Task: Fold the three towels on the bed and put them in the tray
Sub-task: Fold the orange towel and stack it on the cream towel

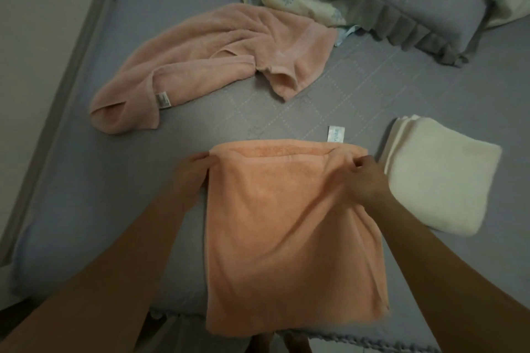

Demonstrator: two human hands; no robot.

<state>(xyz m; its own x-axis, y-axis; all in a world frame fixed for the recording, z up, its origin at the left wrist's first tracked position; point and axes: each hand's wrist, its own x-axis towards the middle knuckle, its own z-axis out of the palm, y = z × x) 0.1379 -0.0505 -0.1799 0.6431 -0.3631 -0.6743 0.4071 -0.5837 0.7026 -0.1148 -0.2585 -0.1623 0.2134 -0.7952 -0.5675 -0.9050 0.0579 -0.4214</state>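
The person is folding the orange towel, which is lying on the bed directly in front of them, its near edge hanging just over the mattress edge. The left hand is pinching the far-left corner, fingers closed on the cloth; the right hand is gripping the far-right corner, fingers curled shut on it, though the dim light makes it hard to tell how many layers each pinch is catching.

To do this fold well, both hands should be keeping the top hem taut between the fingers and matching it to the layer beneath, whose strip is showing just beyond the fingertips. The white label is sticking out just beyond the right fingers and would be better tucked inside.

A folded white towel is resting just to the right of the right hand. A crumpled pink towel is lying well beyond the left fingers, not yet folded. The tray is not in view.
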